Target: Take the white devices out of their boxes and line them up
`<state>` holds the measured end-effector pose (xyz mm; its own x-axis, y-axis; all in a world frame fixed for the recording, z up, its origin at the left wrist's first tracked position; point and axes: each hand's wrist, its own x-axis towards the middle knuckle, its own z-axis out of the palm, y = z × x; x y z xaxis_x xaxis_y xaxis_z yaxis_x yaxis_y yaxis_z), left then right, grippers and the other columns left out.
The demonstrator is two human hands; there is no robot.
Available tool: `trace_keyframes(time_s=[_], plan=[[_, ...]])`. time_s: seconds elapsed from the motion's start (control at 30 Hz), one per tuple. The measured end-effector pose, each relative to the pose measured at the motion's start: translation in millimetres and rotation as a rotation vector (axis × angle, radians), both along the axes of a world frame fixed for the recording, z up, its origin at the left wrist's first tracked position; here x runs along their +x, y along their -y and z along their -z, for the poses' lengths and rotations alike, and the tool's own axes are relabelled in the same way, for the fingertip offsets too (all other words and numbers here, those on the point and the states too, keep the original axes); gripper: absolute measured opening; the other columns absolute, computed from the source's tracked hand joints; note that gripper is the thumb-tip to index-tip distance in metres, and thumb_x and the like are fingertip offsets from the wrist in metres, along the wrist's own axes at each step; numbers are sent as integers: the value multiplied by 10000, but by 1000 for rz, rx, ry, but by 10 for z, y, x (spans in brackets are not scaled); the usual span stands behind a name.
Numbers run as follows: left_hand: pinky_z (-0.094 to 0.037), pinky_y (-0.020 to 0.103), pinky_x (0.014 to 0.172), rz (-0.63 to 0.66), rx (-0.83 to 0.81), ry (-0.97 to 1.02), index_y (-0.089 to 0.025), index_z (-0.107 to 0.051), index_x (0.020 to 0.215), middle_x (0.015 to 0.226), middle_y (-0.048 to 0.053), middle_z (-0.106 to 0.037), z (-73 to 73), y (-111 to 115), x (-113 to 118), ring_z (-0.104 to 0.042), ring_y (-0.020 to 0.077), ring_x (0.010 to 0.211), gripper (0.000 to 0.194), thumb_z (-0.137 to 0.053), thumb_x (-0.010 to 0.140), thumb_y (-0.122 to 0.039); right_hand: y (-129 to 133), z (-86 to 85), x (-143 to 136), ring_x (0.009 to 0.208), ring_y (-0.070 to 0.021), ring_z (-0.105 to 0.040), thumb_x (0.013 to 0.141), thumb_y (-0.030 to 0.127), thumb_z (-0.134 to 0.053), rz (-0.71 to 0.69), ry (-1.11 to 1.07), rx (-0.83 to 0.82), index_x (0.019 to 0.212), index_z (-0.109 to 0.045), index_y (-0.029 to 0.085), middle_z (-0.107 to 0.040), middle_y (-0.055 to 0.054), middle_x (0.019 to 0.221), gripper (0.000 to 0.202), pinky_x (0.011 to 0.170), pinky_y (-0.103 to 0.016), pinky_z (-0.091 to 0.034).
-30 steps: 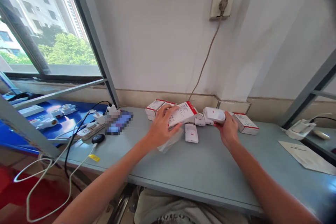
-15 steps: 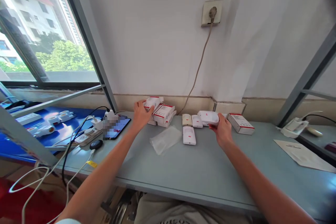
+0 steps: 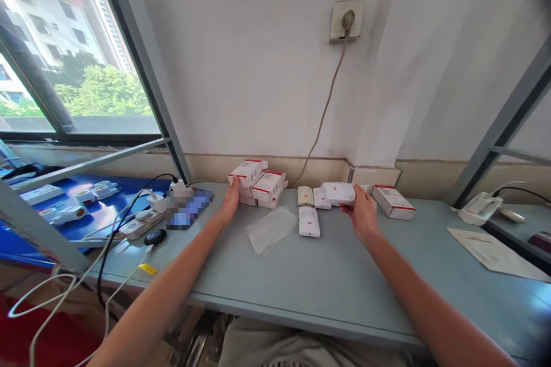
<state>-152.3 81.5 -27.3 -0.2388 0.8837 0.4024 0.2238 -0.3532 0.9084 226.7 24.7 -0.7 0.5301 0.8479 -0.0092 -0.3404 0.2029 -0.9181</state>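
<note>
Beside a stack of small white-and-red boxes (image 3: 267,183) is my left hand (image 3: 231,203), its fingers stretched along the left side; the top left box (image 3: 247,172) rests on the stack. My right hand (image 3: 364,215) grips the right end of a white rounded plastic device (image 3: 338,192) with a red mark, which looks like a motion sensor. Near it on the table lie a cream-coloured sensor (image 3: 305,196), a white one (image 3: 321,199) and another white one (image 3: 309,222) closer to me. A crumpled clear plastic bag (image 3: 272,230) lies in front of the boxes.
A single white-and-red box (image 3: 393,202) lies right of my right hand. On the left are a phone (image 3: 190,210), a power strip (image 3: 143,223), a black round object (image 3: 155,237) and cables. A paper sheet (image 3: 495,249) lies at the right, near a metal frame post (image 3: 503,126).
My left hand has let go of the top box and moved down to the stack's left side. The box now rests on the stack. My right hand still holds the sensor, almost unmoved.
</note>
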Motion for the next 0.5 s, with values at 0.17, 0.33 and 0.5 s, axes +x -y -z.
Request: trace_keyframes(time_s=[0.17, 0.33, 0.5], plan=[[-359, 523, 1290, -32, -111, 77, -244, -494, 1549, 1634, 152, -555, -72, 145, 206, -471, 347, 1560, 837, -366, 1006, -868, 7, 3, -10, 525, -132, -608, 873, 521, -746, -20, 21, 15, 904, -648, 203, -696, -2, 735, 333, 422, -225, -534], [-415, 531, 1252, -112, -42, 68, -208, -483, 1506, 1560, 189, -602, -142, 275, 326, -527, 362, 1510, 798, -385, 1024, -837, 2, 8, -14, 520, -136, -598, 877, 506, -746, -50, 37, 0, 888, -656, 200, -686, -1, 719, 319, 443, -242, -545], [-397, 481, 1272, -63, 84, 13, -251, -483, 1464, 1585, 141, -591, -138, 294, 335, -526, 306, 1510, 682, -485, 1032, -779, 7, -5, -9, 537, -139, -614, 890, 472, -726, -41, 29, -7, 904, -662, 198, -698, -7, 740, 281, 441, -238, -541]])
